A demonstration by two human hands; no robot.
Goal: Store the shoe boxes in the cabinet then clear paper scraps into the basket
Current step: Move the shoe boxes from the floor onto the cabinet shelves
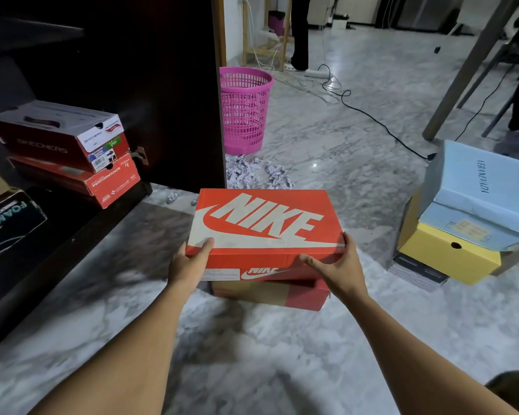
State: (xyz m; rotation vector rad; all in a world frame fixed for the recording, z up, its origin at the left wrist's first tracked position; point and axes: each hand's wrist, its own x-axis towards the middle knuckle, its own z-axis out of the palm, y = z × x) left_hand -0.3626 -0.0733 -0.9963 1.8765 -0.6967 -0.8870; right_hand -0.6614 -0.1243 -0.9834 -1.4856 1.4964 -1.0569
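Both hands grip the orange cardboard Nike shoe box [264, 226] at its near corners. The left hand [189, 262] has its thumb on the lid, and the right hand [339, 265] has its thumb on the front face. This box is over a brown and red cardboard box [282, 295] on the grey marble floor [327, 339]. In the dark wooden cabinet [168, 85] on the left, two red shoe boxes [42, 139] lie stacked. Crumpled white paper scraps [246, 172] lie on the floor before the pink plastic basket [244, 109].
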